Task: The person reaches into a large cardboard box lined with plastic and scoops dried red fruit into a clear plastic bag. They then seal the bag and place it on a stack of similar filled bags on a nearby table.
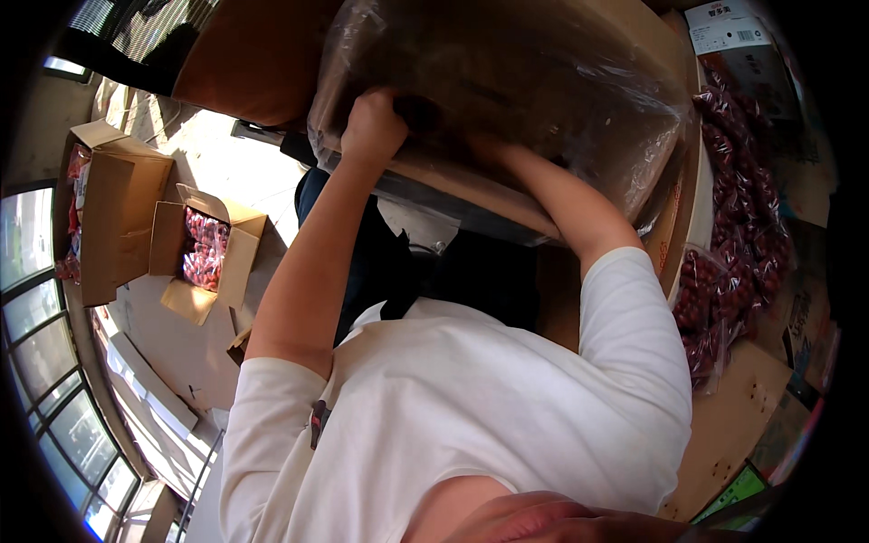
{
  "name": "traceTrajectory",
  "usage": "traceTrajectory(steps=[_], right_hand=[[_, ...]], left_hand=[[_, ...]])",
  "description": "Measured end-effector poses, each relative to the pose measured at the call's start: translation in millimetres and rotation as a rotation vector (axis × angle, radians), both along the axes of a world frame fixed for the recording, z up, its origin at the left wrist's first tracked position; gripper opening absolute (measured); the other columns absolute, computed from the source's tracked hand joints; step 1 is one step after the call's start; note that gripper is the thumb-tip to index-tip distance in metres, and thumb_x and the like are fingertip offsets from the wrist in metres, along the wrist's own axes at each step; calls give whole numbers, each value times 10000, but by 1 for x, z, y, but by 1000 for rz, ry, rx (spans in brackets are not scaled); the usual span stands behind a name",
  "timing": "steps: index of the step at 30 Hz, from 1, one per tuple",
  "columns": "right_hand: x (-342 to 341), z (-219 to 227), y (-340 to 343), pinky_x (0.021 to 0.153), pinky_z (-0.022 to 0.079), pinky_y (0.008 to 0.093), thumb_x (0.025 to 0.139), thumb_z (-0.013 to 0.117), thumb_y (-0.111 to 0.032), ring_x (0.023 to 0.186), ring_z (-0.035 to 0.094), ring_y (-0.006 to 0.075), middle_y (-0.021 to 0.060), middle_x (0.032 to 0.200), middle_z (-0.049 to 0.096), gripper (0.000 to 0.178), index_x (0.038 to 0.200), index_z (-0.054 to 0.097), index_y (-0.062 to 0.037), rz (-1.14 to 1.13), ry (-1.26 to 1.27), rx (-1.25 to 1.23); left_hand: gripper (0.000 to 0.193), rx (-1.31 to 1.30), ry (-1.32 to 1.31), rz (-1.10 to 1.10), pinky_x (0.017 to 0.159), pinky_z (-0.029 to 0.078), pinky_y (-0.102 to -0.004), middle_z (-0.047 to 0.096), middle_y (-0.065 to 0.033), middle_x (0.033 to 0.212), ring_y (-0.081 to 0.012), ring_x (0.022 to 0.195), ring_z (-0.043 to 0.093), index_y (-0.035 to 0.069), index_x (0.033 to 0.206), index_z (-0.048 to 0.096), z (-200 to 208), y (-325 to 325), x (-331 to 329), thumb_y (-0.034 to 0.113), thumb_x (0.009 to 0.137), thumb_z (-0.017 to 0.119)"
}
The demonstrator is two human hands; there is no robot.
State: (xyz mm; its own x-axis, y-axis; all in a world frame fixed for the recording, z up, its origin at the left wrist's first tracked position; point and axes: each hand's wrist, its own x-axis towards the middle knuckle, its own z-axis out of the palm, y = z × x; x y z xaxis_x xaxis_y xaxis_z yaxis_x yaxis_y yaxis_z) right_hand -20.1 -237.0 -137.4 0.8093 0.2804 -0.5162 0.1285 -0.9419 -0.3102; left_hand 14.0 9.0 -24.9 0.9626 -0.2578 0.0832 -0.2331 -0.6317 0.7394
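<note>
In front of me is a large cardboard box [507, 195] lined with a clear plastic bag [634, 136], whose film folds over the rim. My left hand [376, 127] is closed in a fist at the box's left near side, beside a dark round shape [418, 113]. What its fingers hold, if anything, is hidden. Deeper inside the box is my right hand [489, 149], its fingers lost in shadow and blur. The inside of the box is dim, and its contents are hard to make out.
At the right lie several clear bags of dark red fruit [742, 208], with a white carton [733, 36] beyond them. To the left, an open carton [240, 244] holds packed red fruit bags, near a taller cardboard box [127, 213]. Windows [72, 425] line the far left.
</note>
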Motion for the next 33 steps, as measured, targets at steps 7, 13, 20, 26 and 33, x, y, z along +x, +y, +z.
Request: traceTrajectory(steps=[7, 13, 20, 26, 33], right_hand=[[6, -129, -98, 992, 406, 450, 891, 513, -157, 1143, 527, 384, 252, 1232, 546, 389, 1254, 514, -17, -171, -280, 15], [7, 22, -12, 974, 413, 441, 890, 522, -140, 1123, 546, 351, 211, 1207, 581, 336, 1211, 572, -53, -82, 259, -118], [7, -25, -24, 953, 432, 450, 888, 499, -149, 1101, 565, 361, 203, 1181, 596, 307, 1165, 611, -80, -20, -99, 141], [21, -52, -13, 916, 464, 467, 874, 470, -152, 1053, 596, 365, 199, 1149, 612, 311, 1141, 621, -100, 127, -167, 76], [23, -16, 5, 921, 465, 460, 828, 504, -102, 1058, 596, 351, 195, 1146, 616, 336, 1144, 616, -81, 181, -108, 22]], left_hand=[[345, -5, -58, -78, 852, 496, -409, 644, -214, 1010, -375, 961, 611, 20, 1020, 672, 11, -12, 3, -21, 692, 576], [339, 1, -14, 3, 864, 492, -412, 631, -203, 1061, -373, 1012, 588, 22, 1024, 667, -4, 1, 0, 1, 706, 554], [331, 13, -47, -11, 876, 490, -411, 630, -209, 1060, -371, 1013, 590, 13, 1020, 661, -6, -1, 3, 4, 709, 548], [325, 15, -36, -11, 881, 488, -410, 628, -209, 1068, -372, 1015, 588, 10, 1015, 661, -4, -1, 3, 3, 713, 544], [341, 21, -37, -3, 861, 496, -406, 633, -216, 1034, -374, 983, 600, -2, 1028, 656, 1, -1, 0, -8, 701, 562]])
